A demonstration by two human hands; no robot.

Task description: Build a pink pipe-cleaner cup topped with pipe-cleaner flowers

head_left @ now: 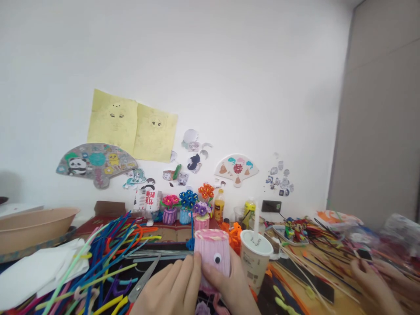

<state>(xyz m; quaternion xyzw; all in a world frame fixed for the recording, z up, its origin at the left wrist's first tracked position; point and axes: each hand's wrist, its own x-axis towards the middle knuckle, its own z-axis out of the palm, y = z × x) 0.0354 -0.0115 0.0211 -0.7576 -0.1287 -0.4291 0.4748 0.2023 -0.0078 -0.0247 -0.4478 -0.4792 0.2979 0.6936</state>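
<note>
A pink pot-shaped craft [215, 245], wrapped in upright fuzzy pipe cleaners, is held up in front of me. One googly eye shows on its front, right of the middle. My right hand [228, 280] is closed round its right side and lower front, thumb across the front below the eye. At its left edge, my left hand [172, 284] has its fingers curled and pressed against the craft; its fingertips are hidden behind it. Below the hands, a purple fuzzy piece [202, 308] is partly visible. Scissors [144, 280] lie left of my left hand.
Loose coloured pipe cleaners [98, 262] crowd the left, beside white sheets [42, 271] and a tan bowl [36, 225]. A paper cup with straw [256, 258] stands close on the right. Pipe-cleaner flower pots [187, 210] stand behind. Another person's hands [370, 275] hold something far right.
</note>
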